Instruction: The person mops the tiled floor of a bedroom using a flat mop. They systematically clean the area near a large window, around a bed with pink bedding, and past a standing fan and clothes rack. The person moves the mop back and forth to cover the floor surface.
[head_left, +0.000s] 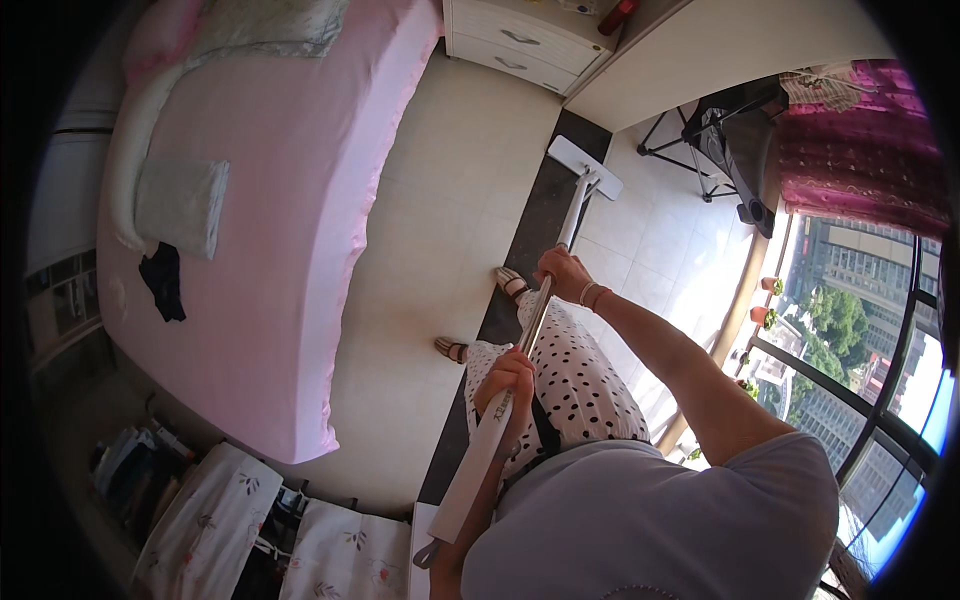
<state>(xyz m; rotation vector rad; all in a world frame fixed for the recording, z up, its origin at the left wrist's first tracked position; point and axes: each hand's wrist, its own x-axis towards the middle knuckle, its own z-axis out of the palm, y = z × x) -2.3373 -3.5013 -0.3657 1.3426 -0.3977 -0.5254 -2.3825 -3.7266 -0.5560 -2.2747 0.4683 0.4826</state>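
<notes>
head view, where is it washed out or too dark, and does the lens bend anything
In the head view, glare is strongest at the window and on the floor beside it; in the head view, the far left is dim and the rim black; in the head view, the bed has a bowed edge, while the mop looks fairly sharp.

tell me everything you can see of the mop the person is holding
The mop has a flat, white, oblong head, joined to a slim, shiny shaft that looks like metal. Its near end is a thicker white sleeve with dark lettering and a grey loop. It slants away from the body, the head seemingly down across the dark floor strip. The left hand grips around the sleeve's upper end, the right hand the shaft farther along. The head's underside is hidden.
</notes>
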